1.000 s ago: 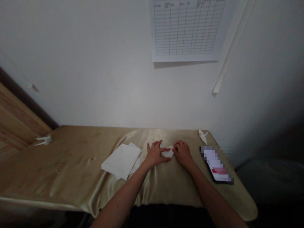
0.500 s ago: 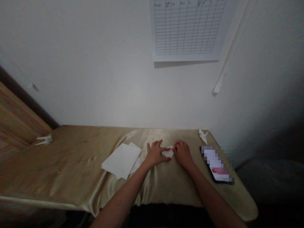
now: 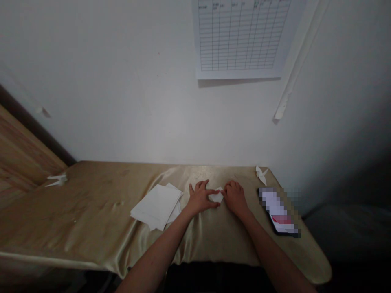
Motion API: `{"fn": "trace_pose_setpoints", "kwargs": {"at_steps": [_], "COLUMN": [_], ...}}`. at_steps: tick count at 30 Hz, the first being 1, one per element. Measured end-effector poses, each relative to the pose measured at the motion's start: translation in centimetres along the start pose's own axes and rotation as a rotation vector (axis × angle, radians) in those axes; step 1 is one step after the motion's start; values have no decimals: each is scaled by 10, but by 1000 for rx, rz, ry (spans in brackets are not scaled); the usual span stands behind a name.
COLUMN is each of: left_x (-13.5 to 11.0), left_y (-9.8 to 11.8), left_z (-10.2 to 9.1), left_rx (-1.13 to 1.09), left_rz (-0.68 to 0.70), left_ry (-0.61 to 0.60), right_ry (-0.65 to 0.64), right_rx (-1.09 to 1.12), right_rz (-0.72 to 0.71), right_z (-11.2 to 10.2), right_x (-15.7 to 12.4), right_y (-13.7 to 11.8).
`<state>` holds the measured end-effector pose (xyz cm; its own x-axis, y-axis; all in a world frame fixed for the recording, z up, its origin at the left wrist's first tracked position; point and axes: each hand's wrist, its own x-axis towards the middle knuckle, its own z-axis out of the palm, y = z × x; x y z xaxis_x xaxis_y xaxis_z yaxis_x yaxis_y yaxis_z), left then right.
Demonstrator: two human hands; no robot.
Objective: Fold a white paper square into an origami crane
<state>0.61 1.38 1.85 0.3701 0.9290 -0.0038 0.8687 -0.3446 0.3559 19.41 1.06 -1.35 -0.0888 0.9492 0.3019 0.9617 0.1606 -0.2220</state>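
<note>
A small folded piece of white paper [image 3: 216, 197] lies flat on the cloth between my two hands. My left hand [image 3: 200, 198] rests at its left side, thumb and index finger pressing the paper's near and far edges, the other fingers spread on the cloth. From the right, my right hand [image 3: 236, 197] has its fingers curled and its fingertips pinched at the paper's right corner. Part of that corner is hidden under the fingers. Left of my left hand is a loose stack of white paper sheets [image 3: 157, 205].
Gold satin cloth [image 3: 91, 215] covers the table. A phone [image 3: 279, 215] with a blurred screen lies at the right. One paper crane [image 3: 261, 175] sits at the back right corner, another [image 3: 57, 179] at the far left. A printed chart [image 3: 238, 40] hangs on the wall behind.
</note>
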Motion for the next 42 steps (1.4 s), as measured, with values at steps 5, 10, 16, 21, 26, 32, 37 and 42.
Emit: {"fn": "trace_pose_setpoints", "kwargs": {"at_steps": [5, 10, 16, 21, 26, 32, 37, 42], "left_x": [-1, -1, -2, -2, -2, -2, -2, -1], "left_y": [0, 0, -1, -2, -2, -1, 0, 0], "left_z": [0, -1, 0, 2, 2, 0, 0, 0], "left_rx": [-4, -2, 15, 2, -14, -23, -26, -19], "left_rz": [10, -1, 14, 18, 21, 9, 5, 4], "left_ry": [-7, -7, 2, 6, -2, -2, -1, 5], "right_ry": [-6, -16, -4, -24, -31, -31, -25, -23], "right_rx": [-19, -20, -67, -59, -48, -49, -54, -74], "right_rz": [13, 27, 22, 30, 31, 37, 44, 40], "right_z": [-2, -2, -1, -4, -6, -5, -3, -3], "right_x": [-1, -1, -1, -2, -3, -2, -2, -2], "right_y": [-3, -5, -5, -6, -7, -8, -8, -9]}}
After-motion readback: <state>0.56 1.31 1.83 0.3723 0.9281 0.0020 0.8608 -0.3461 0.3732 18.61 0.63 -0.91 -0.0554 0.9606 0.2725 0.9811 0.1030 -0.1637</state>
